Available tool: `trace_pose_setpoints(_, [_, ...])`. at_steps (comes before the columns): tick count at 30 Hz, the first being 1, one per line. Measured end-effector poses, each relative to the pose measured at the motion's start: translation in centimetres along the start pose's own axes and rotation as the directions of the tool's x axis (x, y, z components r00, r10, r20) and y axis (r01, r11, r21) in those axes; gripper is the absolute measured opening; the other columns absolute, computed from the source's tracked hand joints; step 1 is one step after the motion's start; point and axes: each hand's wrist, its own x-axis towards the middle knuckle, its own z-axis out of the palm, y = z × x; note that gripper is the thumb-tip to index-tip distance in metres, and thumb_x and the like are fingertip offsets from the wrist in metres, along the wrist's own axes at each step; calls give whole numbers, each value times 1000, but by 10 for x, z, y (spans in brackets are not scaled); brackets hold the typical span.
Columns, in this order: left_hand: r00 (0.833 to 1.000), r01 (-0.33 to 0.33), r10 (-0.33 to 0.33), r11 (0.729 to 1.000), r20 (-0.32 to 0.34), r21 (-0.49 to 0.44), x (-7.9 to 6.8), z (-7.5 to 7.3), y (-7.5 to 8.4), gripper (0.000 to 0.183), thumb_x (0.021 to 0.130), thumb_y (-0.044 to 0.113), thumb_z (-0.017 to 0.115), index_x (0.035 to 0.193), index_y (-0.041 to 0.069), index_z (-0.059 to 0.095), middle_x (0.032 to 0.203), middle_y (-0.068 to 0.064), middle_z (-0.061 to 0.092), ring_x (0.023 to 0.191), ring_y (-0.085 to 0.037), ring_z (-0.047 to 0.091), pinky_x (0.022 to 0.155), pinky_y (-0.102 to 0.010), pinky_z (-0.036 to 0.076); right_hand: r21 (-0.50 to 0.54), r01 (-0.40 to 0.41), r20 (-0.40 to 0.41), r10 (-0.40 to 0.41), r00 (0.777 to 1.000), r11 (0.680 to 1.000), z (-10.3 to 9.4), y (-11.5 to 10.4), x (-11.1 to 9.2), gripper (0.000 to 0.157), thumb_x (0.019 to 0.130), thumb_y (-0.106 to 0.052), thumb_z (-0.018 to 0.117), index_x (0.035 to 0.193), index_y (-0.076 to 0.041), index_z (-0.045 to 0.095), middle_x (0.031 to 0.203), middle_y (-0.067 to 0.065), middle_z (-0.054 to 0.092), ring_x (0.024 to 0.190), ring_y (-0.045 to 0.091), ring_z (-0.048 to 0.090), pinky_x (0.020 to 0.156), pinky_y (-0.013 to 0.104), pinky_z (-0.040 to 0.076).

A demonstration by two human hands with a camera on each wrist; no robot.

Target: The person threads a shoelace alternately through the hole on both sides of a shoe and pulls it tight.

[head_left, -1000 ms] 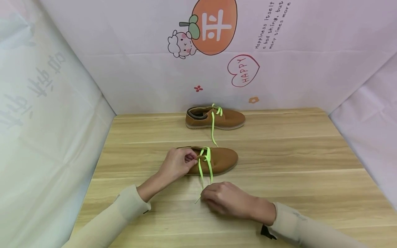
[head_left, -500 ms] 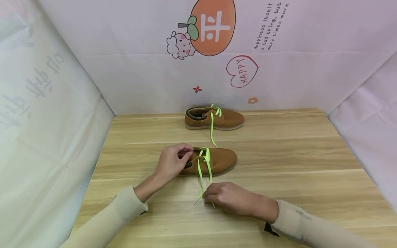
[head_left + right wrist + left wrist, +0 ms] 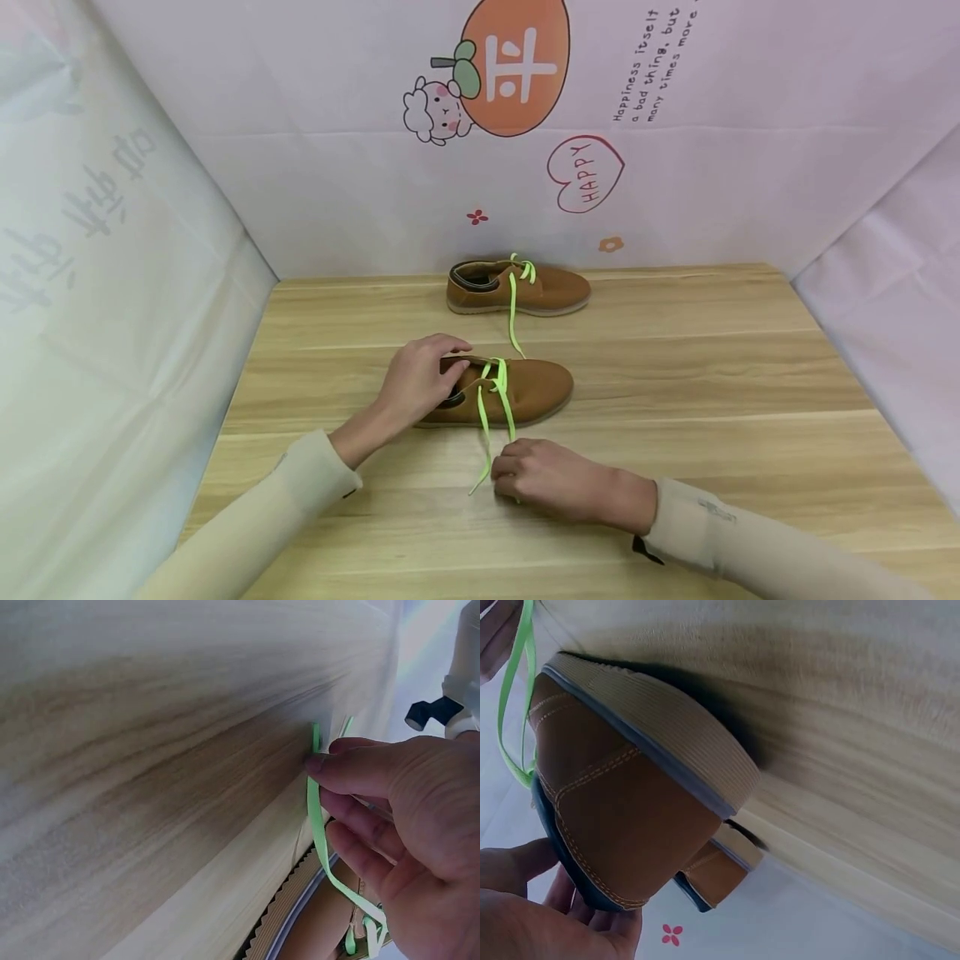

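Note:
A brown leather shoe (image 3: 540,387) with bright green laces lies sideways at the middle of the table, toe to the right. Over its heel opening is my left hand (image 3: 416,379), thumb and forefinger spread apart. In the left wrist view the thumb is right at the dark collar (image 3: 562,855), and the other fingers are partly hidden behind the heel. In front of the shoe, my right hand (image 3: 555,483) pinches one green shoelace (image 3: 319,817) between thumb and forefinger near its end. The other lace end (image 3: 483,467) hangs loose just left of that hand.
Behind stands a second brown shoe (image 3: 562,287), close to the back wall, one green lace (image 3: 513,312) trailing forward from it. White printed cloth (image 3: 337,167) walls in the wooden table (image 3: 712,392) at the back and both sides.
My left hand has left the flap beside the laces, moved back to the heel opening, and spread its fingers. The right hand stays low by the lace ends, its fingers slightly shifted.

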Motion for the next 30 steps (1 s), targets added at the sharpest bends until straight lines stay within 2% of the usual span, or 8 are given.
trace_pose_setpoints(5, [1000,12,-12,1000,29,18,4,2,-1,19,94,12,81,113,9,81,110,-4,80,100,-23,76,83,-42,61,-59,16,-21,-17,1000,998,2,2,2,11,89,-7,77,87,-18,77,93,-8,67,80,8,60,75,23,54])
trace_pose_setpoints(13, [999,6,-6,1000,42,3,7,8,-5,12,96,11,80,107,8,82,105,-5,81,98,-22,78,86,-40,62,-76,12,-18,-14,1000,997,3,3,1,12,90,-5,77,92,-16,81,95,-7,70,82,7,64,73,22,57])
trace_pose_setpoints(21, [1000,-28,28,1000,3,-6,6,12,-8,7,96,10,79,102,8,82,101,-4,81,94,-21,78,83,-39,62,-170,-3,27,8,1000,985,-1,1,1,10,87,-6,79,92,-14,79,97,-6,70,84,9,65,76,23,58])
trace_pose_setpoints(30, [1000,-18,18,1000,1,1,6,14,-9,6,98,12,78,101,11,82,101,-2,81,94,-20,78,82,-39,62,-270,19,16,-15,1000,963,2,3,0,7,87,-11,80,87,-16,76,89,-6,63,76,9,60,70,23,54])
